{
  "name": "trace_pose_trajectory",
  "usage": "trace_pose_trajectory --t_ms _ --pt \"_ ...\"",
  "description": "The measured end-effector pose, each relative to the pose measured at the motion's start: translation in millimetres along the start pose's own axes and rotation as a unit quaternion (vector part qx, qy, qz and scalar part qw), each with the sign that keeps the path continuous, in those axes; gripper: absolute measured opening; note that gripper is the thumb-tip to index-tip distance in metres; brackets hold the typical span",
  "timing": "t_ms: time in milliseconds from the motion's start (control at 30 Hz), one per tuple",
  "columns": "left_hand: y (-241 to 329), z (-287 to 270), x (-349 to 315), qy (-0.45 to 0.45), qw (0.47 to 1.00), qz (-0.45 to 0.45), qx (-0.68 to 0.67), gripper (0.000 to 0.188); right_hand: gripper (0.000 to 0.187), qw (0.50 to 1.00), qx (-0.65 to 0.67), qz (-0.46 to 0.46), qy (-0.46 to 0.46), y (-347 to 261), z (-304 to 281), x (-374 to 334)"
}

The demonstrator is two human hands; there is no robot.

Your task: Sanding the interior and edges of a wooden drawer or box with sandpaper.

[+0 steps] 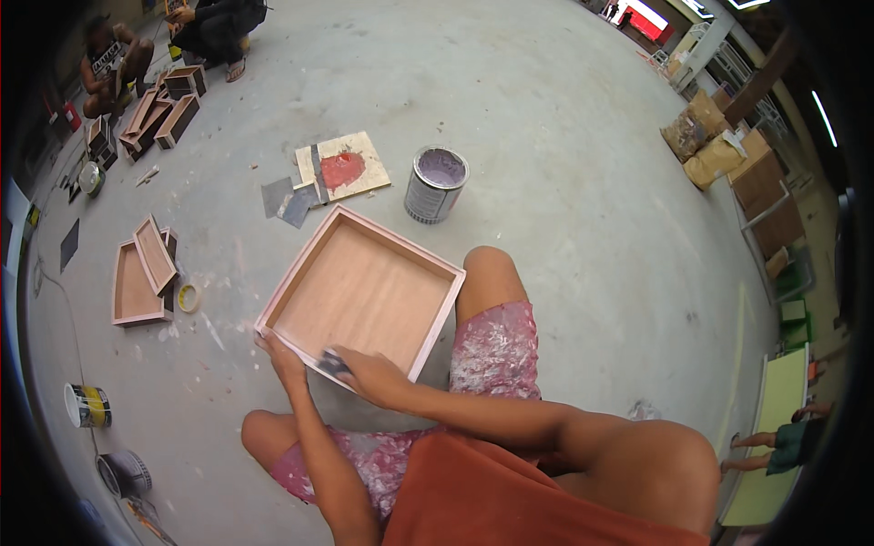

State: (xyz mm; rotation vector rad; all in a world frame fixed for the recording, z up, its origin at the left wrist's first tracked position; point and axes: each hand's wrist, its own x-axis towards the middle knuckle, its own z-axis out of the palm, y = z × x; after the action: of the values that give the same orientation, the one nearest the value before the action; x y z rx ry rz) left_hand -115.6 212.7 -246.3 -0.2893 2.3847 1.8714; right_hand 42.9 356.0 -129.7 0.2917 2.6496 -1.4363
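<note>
A shallow, square wooden drawer box [364, 291] with pale pinkish edges rests in front of me, tilted against my bent leg. My left hand [284, 358] is closed around its near left corner. Against the near edge, my right hand [369, 373] presses a dark grey piece of sandpaper [334, 362], its fingers closed over it. Beyond the drawer box lies a pale board [371, 164] with red putty [342, 170] and a dark scraper blade [318, 173] on it. Grey sandpaper sheets [293, 207] lie beside the board.
An open can [437, 187] stands past the drawer box. On the left are two stacked drawer boxes [137, 282], a tape roll [188, 298] and more cans [88, 406]. Two people crouch near several boxes [150, 118] at the far left. Sacks [715, 159] stand far right.
</note>
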Motion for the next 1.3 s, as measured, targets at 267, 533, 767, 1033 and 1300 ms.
trace_pose_trajectory --t_ms 267,533,767,1033,1300 --pt "1.2 12.7 6.1 -0.019 0.998 0.052 -0.032 0.083 0.051 0.994 0.002 -0.078 0.082 2.9 8.3 41.8" --pt "-3.4 1.2 -3.2 -0.004 0.999 0.026 -0.046 0.081 0.05 1.0 -0.02 -0.003 0.011 11.3 3.9 -11.5" --pt "27.0 12.6 -16.0 -0.022 0.999 -0.002 -0.031 0.08 0.05 0.999 -0.001 -0.039 0.033 -1.1 3.6 32.1" --pt "16.4 15.4 -9.0 -0.018 0.998 0.024 -0.05 0.079 0.051 0.997 -0.005 -0.048 0.063 8.1 6.9 31.0" --pt "-13.1 -6.1 0.4 -0.01 0.997 0.035 -0.072 0.081 0.051 0.999 -0.03 0.012 -0.031 8.4 0.6 -17.3"
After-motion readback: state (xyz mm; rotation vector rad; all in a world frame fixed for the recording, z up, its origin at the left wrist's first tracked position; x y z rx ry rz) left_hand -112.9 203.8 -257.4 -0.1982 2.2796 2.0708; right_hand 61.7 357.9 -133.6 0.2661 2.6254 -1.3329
